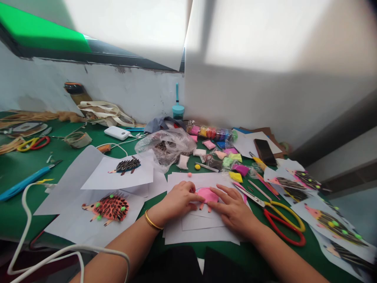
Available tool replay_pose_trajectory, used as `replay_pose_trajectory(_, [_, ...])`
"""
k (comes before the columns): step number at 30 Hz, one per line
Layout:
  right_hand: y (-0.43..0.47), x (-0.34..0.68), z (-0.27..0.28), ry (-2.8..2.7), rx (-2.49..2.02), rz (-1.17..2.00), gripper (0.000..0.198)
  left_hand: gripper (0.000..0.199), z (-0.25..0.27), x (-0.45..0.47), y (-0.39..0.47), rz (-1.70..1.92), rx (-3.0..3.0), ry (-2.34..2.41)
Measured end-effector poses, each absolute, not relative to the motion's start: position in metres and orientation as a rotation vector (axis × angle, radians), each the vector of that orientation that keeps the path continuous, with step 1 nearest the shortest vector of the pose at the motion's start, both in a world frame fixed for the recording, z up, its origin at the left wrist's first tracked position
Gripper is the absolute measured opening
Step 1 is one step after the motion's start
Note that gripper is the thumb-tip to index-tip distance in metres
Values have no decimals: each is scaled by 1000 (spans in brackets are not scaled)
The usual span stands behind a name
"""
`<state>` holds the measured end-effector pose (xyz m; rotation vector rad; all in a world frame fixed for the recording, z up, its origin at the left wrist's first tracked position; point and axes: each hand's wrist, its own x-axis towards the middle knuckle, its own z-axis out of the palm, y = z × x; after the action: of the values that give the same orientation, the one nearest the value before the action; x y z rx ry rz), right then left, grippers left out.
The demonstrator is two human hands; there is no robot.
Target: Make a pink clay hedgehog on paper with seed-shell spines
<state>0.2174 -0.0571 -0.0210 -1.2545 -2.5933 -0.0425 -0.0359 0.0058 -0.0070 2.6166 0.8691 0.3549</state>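
A flat pink clay shape [207,194] with small legs lies on a sheet of white paper [203,235] in front of me. My left hand [180,201] rests at its left edge, index finger stretched onto the clay and thumb apart below it. From the right, my right hand [232,205] lies with fingers spread, the fingertips touching the clay's top and right side. Parts of the clay are hidden under the fingers. Just above the paper's top edge are a small pink clay ball [189,174] and a yellow ball [197,167].
Large scissors [282,220] with red and yellow handles lie right of my right hand. Finished hedgehog pictures [110,208] lie at both sides. Clay packets [235,157], a plastic bag of seeds [165,147] and a phone [265,152] are behind. A white cable [26,220] loops at left.
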Motion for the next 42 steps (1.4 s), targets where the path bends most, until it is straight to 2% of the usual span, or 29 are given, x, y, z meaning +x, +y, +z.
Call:
replay_pose_trajectory(10, [-57, 241, -26, -2327, -1325, -107, 45, 38, -6, -36, 5, 351, 2592, 878])
replay_pose_trajectory(17, [-63, 232, -22, -2411, -1304, -106, 50, 38, -5, -36, 4, 354, 2587, 876])
replay_pose_trajectory(24, [-63, 230, -22, -2406, -1309, -99, 44, 37, -7, -36, 5, 359, 2593, 873])
replay_pose_trajectory(36, [-58, 236, -31, -2340, -1377, -102, 48, 38, -6, -36, 5, 357, 2565, 885])
replay_pose_trajectory(39, [-57, 237, -33, -2269, -1427, -27, 55, 44, -5, -36, 5, 373, 2537, 894])
replay_pose_trajectory(42, [-55, 236, -34, -2251, -1462, 78, 56, 63, -3, -36, 5, 403, 2448, 945])
